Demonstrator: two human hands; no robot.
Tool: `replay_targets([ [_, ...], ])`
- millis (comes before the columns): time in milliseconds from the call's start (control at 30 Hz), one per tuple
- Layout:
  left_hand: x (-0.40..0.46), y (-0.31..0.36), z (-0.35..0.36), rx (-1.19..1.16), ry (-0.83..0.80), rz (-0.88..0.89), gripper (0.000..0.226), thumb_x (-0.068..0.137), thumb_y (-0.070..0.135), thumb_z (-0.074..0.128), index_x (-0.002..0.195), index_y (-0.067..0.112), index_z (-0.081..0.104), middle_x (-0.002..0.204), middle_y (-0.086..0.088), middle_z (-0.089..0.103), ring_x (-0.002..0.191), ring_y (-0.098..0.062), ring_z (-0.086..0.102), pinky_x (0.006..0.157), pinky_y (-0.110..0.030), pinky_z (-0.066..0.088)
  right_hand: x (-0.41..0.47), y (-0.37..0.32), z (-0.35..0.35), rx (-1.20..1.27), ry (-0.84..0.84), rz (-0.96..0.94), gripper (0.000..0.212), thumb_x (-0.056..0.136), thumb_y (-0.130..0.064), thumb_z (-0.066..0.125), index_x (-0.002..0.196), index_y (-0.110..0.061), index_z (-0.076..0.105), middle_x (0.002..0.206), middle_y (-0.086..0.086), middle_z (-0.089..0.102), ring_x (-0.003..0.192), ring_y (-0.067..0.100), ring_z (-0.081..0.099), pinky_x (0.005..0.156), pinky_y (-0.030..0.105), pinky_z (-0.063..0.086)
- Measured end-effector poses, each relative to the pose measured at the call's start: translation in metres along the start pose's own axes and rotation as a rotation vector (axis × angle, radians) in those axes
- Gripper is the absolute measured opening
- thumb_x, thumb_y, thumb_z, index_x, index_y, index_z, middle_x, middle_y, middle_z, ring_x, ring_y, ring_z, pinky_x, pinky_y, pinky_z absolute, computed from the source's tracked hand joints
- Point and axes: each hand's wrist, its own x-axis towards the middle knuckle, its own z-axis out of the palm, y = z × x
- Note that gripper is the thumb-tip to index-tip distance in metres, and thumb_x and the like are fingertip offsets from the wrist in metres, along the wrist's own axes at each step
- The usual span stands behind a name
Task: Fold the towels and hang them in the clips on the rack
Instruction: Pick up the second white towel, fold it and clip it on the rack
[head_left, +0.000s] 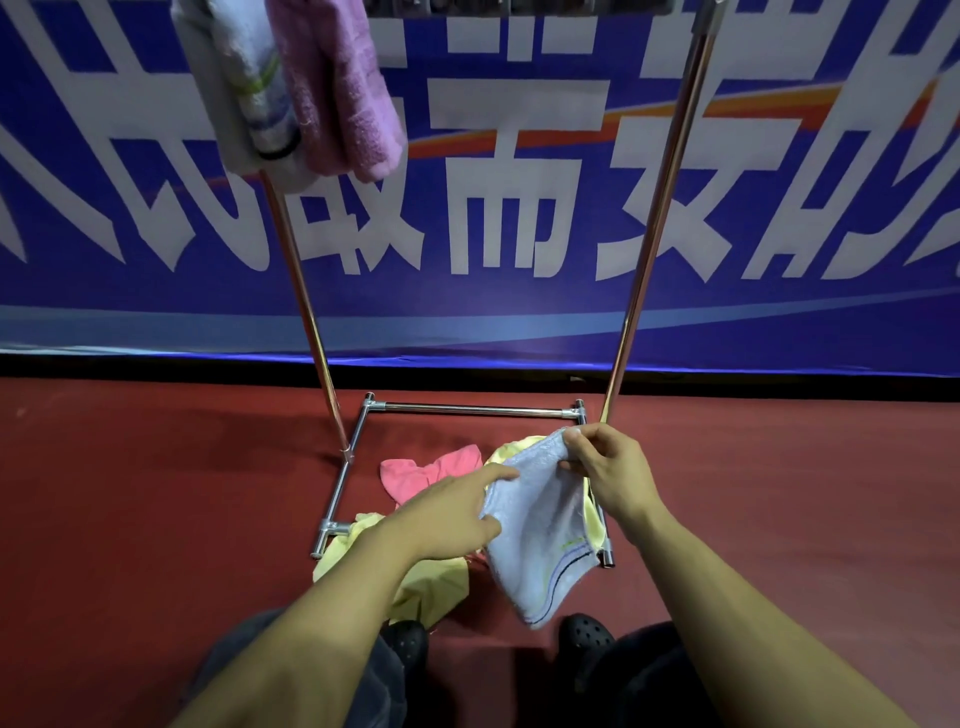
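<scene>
My right hand (605, 470) pinches the top corner of a pale blue-white towel (540, 535) that hangs down in front of me, with a striped hem at its bottom. My left hand (452, 512) holds the towel's left edge between thumb and outstretched fingers. On the red floor inside the rack's base lie a pink towel (415, 473) and a yellow towel (415, 587). At the top left of the metal rack (652, 228) hang a folded white striped towel (260, 78) and a folded purple-pink towel (343, 93).
The rack's chrome base frame (467, 410) sits on the red carpet just ahead of my black shoes (584, 631). A blue banner with large white characters (493, 208) stands right behind the rack. The clip bar at the top edge is mostly cut off.
</scene>
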Motion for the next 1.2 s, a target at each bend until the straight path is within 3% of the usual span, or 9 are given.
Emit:
replay_targets([
  [67, 0.006, -0.005, 0.0, -0.138, 0.04, -0.038, 0.063, 0.087, 0.02, 0.058, 0.143, 0.044, 0.043, 0.065, 0.0, 0.05, 0.058, -0.015, 0.047, 0.062, -0.039, 0.045, 0.0, 0.001, 0.001, -0.008, -0.026, 0.0, 0.019, 0.1, -0.022, 0.066, 0.093, -0.006, 0.072, 0.078, -0.002, 0.074, 0.074, 0.015, 0.075, 0.09, 0.046, 0.06],
  [267, 0.011, 0.002, -0.007, -0.516, 0.128, -0.165, 0.051, 0.091, 0.002, 0.055, 0.138, 0.02, 0.051, 0.062, 0.004, 0.055, 0.053, -0.015, 0.055, 0.048, -0.017, 0.042, -0.004, 0.003, 0.013, -0.081, -0.126, -0.028, 0.019, 0.095, -0.025, 0.074, 0.085, -0.01, 0.077, 0.073, -0.002, 0.073, 0.074, 0.016, 0.069, 0.088, 0.053, 0.06],
  [433, 0.012, -0.005, -0.012, -0.656, 0.157, -0.221, 0.053, 0.089, 0.009, 0.056, 0.138, 0.027, 0.054, 0.08, -0.003, 0.071, 0.059, -0.012, 0.064, 0.054, -0.025, 0.042, -0.015, -0.003, 0.027, -0.034, -0.27, -0.042, 0.012, 0.094, -0.013, 0.074, 0.085, -0.007, 0.078, 0.078, 0.0, 0.073, 0.076, 0.011, 0.067, 0.086, 0.044, 0.06],
  [567, 0.009, -0.003, -0.01, -0.691, 0.143, -0.225, 0.056, 0.088, 0.009, 0.057, 0.14, 0.029, 0.053, 0.073, 0.002, 0.074, 0.063, -0.012, 0.067, 0.056, -0.026, 0.042, -0.023, -0.005, 0.037, -0.037, -0.356, -0.058, 0.013, 0.095, -0.013, 0.072, 0.084, -0.015, 0.078, 0.076, -0.004, 0.072, 0.074, 0.007, 0.064, 0.079, 0.031, 0.057],
  [667, 0.008, -0.001, -0.009, -0.733, 0.135, -0.232, 0.059, 0.087, 0.009, 0.059, 0.143, 0.026, 0.05, 0.077, -0.006, 0.075, 0.064, -0.014, 0.066, 0.058, -0.029, 0.041, -0.025, -0.005, 0.041, -0.077, -0.377, -0.08, 0.014, 0.096, -0.015, 0.071, 0.084, -0.019, 0.078, 0.078, -0.005, 0.076, 0.075, 0.004, 0.067, 0.077, 0.023, 0.056],
  [833, 0.006, 0.0, -0.01, -0.848, 0.115, -0.224, 0.057, 0.087, 0.009, 0.058, 0.141, 0.025, 0.047, 0.084, -0.008, 0.078, 0.076, -0.019, 0.072, 0.062, -0.03, 0.044, -0.026, -0.004, 0.041, -0.169, -0.377, -0.116, 0.012, 0.096, -0.022, 0.072, 0.087, -0.026, 0.078, 0.083, -0.009, 0.078, 0.079, -0.001, 0.068, 0.077, 0.019, 0.051],
  [967, 0.003, 0.004, -0.012, -1.02, 0.125, -0.232, 0.046, 0.09, 0.001, 0.048, 0.132, 0.021, 0.051, 0.088, -0.014, 0.075, 0.08, -0.024, 0.073, 0.071, -0.036, 0.051, -0.026, -0.005, 0.039, -0.171, -0.383, -0.096, 0.009, 0.092, -0.025, 0.077, 0.096, -0.017, 0.079, 0.091, -0.004, 0.079, 0.087, 0.004, 0.072, 0.081, 0.021, 0.053],
  [1100, 0.001, 0.009, -0.013, -1.129, 0.151, -0.241, 0.069, 0.075, 0.004, 0.054, 0.143, 0.01, 0.047, 0.064, -0.003, 0.07, 0.062, -0.016, 0.068, 0.072, -0.037, 0.053, -0.028, -0.008, 0.039, -0.144, -0.392, -0.073, 0.025, 0.081, -0.025, 0.088, 0.101, -0.015, 0.077, 0.1, 0.002, 0.078, 0.099, 0.013, 0.073, 0.086, 0.027, 0.059],
  [1200, 0.001, 0.012, -0.013, -1.158, 0.147, -0.228, 0.086, 0.059, 0.011, 0.052, 0.145, 0.005, 0.045, 0.065, -0.003, 0.071, 0.064, -0.019, 0.069, 0.075, -0.037, 0.055, -0.029, -0.008, 0.041, -0.148, -0.363, -0.087, 0.024, 0.08, -0.021, 0.089, 0.099, -0.012, 0.076, 0.099, 0.004, 0.077, 0.095, 0.015, 0.073, 0.083, 0.027, 0.06],
])
